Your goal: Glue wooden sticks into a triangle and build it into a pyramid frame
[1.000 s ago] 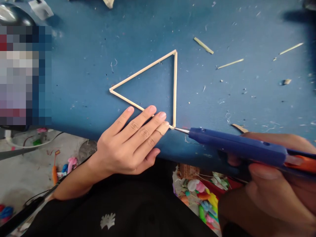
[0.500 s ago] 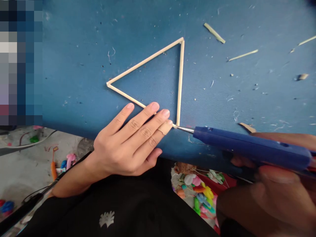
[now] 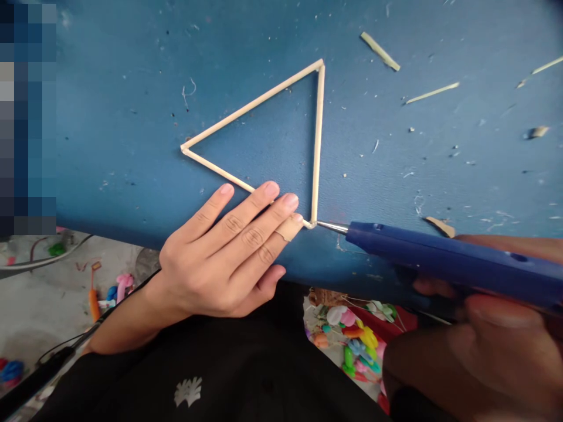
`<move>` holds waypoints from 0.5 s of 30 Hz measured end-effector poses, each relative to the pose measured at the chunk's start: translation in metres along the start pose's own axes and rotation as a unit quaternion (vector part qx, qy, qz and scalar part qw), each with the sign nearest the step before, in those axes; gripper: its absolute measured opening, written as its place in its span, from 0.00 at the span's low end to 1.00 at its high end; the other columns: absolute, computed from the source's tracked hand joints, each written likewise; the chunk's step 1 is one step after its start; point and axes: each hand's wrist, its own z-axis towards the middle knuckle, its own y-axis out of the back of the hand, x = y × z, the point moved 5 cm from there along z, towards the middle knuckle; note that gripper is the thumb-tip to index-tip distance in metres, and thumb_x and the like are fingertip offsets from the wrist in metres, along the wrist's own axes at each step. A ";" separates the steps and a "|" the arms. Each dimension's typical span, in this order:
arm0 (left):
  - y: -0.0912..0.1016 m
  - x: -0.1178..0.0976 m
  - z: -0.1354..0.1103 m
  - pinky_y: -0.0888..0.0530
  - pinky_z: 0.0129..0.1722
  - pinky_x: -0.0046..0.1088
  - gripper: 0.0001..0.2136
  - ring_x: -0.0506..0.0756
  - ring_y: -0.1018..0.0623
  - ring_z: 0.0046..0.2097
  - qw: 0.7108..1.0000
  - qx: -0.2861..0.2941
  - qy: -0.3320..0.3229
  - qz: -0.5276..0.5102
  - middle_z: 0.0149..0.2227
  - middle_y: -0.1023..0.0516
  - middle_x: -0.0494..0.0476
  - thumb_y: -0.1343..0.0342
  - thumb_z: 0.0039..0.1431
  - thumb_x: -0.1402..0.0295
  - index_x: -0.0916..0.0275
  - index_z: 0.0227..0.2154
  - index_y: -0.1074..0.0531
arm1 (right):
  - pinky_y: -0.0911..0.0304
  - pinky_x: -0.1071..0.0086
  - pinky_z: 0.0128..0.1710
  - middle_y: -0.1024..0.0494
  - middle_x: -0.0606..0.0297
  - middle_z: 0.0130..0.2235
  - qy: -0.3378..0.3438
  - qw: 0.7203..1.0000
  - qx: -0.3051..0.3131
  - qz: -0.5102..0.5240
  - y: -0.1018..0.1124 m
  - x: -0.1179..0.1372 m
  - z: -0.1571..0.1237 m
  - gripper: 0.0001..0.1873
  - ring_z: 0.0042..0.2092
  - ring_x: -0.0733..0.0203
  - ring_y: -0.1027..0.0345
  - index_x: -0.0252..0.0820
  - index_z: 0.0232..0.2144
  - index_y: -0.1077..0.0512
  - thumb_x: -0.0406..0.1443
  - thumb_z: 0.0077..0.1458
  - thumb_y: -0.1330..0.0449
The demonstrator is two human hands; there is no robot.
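Pale wooden sticks, three in number, form a triangular frame point(image 3: 253, 104) lying flat on the blue table point(image 3: 132, 76), near its front edge. One corner points left; the right-hand stick point(image 3: 318, 140) runs nearly straight up and down the view. Left hand point(image 3: 224, 246): palm down, fingers extended and slightly parted, lying across the lower stick point(image 3: 219, 171) and covering part of its length; nothing gripped. Beige bandage point(image 3: 289, 228) wrapped round the index finger near its end. Right hand point(image 3: 505, 340): curled around a blue tool point(image 3: 440, 258), partly in shadow, grip partly hidden by the tool body. Slim metal tip point(image 3: 334, 226) of the tool points left at the frame's lower right corner; contact or slight gap cannot be told. Debris right of the frame: a broad greenish sliver point(image 3: 380, 51), a thinner sliver point(image 3: 433, 92) below it, and a brown chip point(image 3: 440, 226) just above the tool. Pale specks and fine threads scattered over the surface. Below the table edge: black clothing point(image 3: 246, 363) bearing a white mark point(image 3: 188, 391), and brightly coloured objects point(image 3: 358, 346) heaped to its right, their nature unclear.
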 end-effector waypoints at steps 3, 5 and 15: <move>0.002 -0.001 0.000 0.25 0.68 0.49 0.22 0.66 0.21 0.66 1.000 -0.006 -0.008 0.006 0.64 0.21 0.61 0.46 0.71 0.63 0.64 0.64 0.26 | 0.46 0.61 0.23 0.29 0.64 0.25 -0.071 0.997 -0.013 -0.015 -0.005 0.003 0.003 0.29 0.25 0.59 0.36 0.50 0.24 0.27 0.66 0.55 0.36; 0.003 -0.001 0.001 0.25 0.68 0.48 0.22 0.66 0.22 0.66 1.000 -0.007 -0.008 0.004 0.64 0.21 0.62 0.46 0.70 0.65 0.65 0.63 0.26 | 0.46 0.61 0.23 0.29 0.65 0.25 -0.091 0.996 -0.003 -0.012 -0.005 0.002 0.004 0.31 0.25 0.58 0.36 0.52 0.25 0.27 0.69 0.53 0.37; 0.001 0.000 0.000 0.26 0.69 0.48 0.22 0.66 0.22 0.66 1.000 -0.011 0.000 -0.005 0.65 0.21 0.60 0.47 0.70 0.65 0.63 0.64 0.26 | 0.48 0.60 0.26 0.27 0.68 0.27 -0.100 0.995 0.003 -0.023 0.001 0.007 0.000 0.26 0.26 0.59 0.37 0.56 0.31 0.23 0.67 0.54 0.36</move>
